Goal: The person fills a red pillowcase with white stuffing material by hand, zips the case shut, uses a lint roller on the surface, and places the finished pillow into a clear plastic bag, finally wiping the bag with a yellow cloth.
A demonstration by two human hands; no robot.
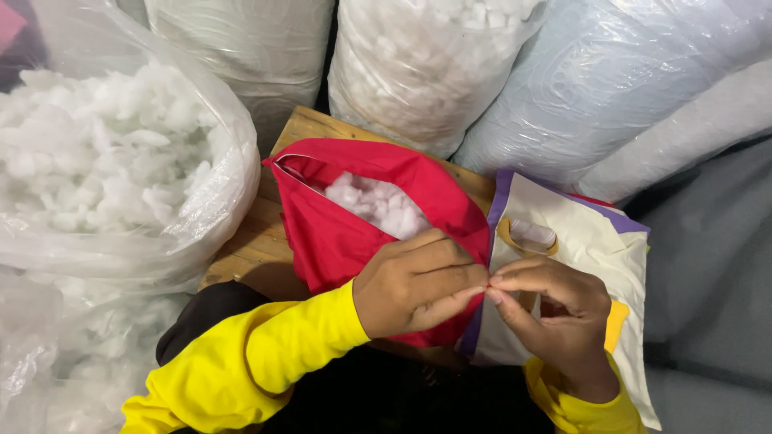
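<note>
A red fabric cover (pixel 338 229) lies on a wooden table (pixel 253 245), its opening gaping at the top with white fibre stuffing (pixel 376 205) showing inside. My left hand (pixel 414 281) rests on the cover and pinches its right edge. My right hand (pixel 551 309) meets it fingertip to fingertip at that same edge, pinching something small that I cannot make out. Both arms wear yellow sleeves.
A big clear plastic bag of loose white stuffing (pixel 104 169) stands at the left. More stuffed plastic bags (pixel 426 64) are stacked behind the table. A pile of white, purple and yellow fabric pieces (pixel 587 241) lies under my right hand. Grey floor shows at the right.
</note>
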